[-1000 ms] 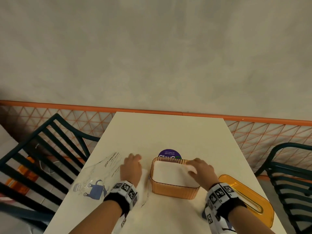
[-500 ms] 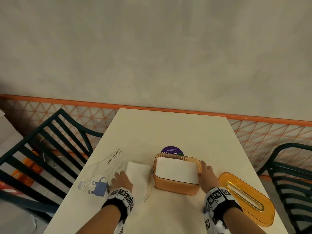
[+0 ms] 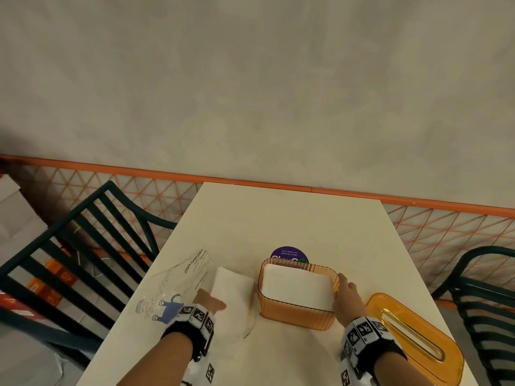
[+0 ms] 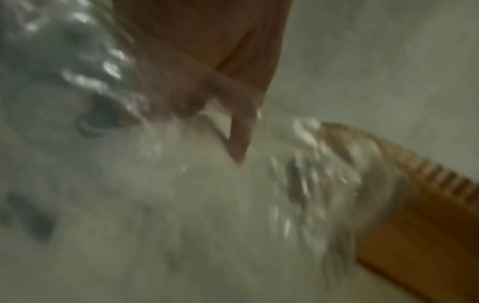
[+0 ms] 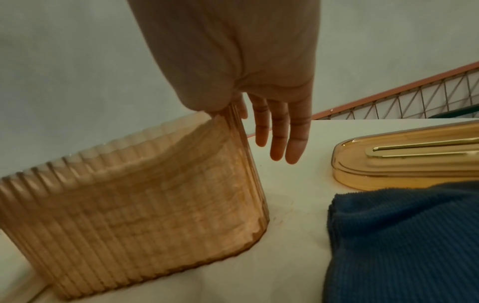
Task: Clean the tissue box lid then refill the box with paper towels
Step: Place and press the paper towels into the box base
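An orange ribbed tissue box (image 3: 296, 316) stands open on the table, with a white stack of paper towels (image 3: 295, 288) inside. Its orange slotted lid (image 3: 412, 338) lies to the right, apart from it. My right hand (image 3: 345, 296) rests against the box's right wall (image 5: 155, 205), fingers (image 5: 279, 139) straight and the thumb hidden at the rim. Left of the box lies a clear plastic package (image 3: 178, 277) holding more white towels (image 3: 231, 288). My left hand (image 3: 209, 302) is at its near end. The blurred left wrist view shows its fingers (image 4: 181, 102) curled in the crinkled plastic (image 4: 298, 174).
A blue cloth (image 5: 401, 246) lies on the table under my right wrist, next to the lid (image 5: 404, 164). A purple round sticker (image 3: 289, 254) sits behind the box. Dark slatted chairs (image 3: 83, 246) (image 3: 485, 296) flank the white table (image 3: 292, 218), which ends at a wall.
My right hand left the top of the towels in the box and settled against the box's right side. My left hand drew back to the near end of the package.
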Demonstrator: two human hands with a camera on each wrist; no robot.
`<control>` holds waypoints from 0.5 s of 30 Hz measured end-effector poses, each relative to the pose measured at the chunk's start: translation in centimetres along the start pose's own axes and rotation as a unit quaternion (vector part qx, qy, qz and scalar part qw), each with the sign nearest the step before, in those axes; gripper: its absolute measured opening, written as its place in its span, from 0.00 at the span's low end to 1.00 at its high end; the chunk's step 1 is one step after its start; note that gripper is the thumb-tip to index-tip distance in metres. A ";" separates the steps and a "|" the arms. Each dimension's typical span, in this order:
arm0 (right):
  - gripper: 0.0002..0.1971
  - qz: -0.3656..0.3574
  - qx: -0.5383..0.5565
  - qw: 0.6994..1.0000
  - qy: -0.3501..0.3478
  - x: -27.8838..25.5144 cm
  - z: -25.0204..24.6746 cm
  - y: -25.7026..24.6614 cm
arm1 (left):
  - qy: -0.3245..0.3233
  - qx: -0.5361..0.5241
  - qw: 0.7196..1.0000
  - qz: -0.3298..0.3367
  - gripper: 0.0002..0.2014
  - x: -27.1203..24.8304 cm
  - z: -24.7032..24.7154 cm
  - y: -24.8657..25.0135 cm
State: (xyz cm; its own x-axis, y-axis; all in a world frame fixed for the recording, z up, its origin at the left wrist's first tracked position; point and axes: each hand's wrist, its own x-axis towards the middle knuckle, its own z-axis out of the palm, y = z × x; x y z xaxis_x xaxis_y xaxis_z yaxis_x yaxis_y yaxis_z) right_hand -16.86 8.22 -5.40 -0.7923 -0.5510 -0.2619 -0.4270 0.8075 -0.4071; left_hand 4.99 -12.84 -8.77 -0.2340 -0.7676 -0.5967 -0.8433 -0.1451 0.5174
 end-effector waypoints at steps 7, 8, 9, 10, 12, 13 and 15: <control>0.28 -0.055 0.012 0.997 0.062 -0.3 -2.8 -0.6 | -0.162 -0.251 0.950 0.093 0.22 -3.1 -6.4 1.1; 0.28 -0.086 0.043 0.992 0.084 -0.5 -3.5 -1.4 | -0.185 -0.298 0.930 0.111 0.21 -3.8 -7.2 1.2; 0.27 -0.115 0.087 0.985 0.092 -0.7 -4.3 -2.4 | -0.206 -0.337 0.909 0.132 0.21 -4.6 -7.8 1.4; 0.26 -0.135 0.134 0.979 0.078 -1.1 -5.0 -3.6 | -0.223 -0.370 0.889 0.152 0.21 -5.5 -8.4 1.7; 0.24 -0.157 0.224 0.962 -0.008 -2.1 -6.0 -6.3 | -0.247 -0.421 0.856 0.173 0.23 -7.0 -8.7 2.3; 0.22 -0.160 0.267 0.948 -0.060 -2.8 -6.2 -7.6 | -0.256 -0.435 0.845 0.179 0.24 -7.6 -8.5 2.7; 0.20 -0.150 0.339 0.917 -0.150 -3.9 -6.3 -9.8 | -0.281 -0.440 0.831 0.193 0.23 -8.7 -7.7 3.5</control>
State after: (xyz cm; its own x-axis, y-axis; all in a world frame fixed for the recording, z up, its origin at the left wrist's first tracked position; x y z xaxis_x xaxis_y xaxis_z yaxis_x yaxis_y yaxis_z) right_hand -12.32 3.74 5.14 -0.4839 -0.8424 -0.2369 -0.1569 0.3499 -0.9236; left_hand 7.79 -11.49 2.91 -0.8024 -0.4861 -0.3462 -0.0300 -0.5465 0.8369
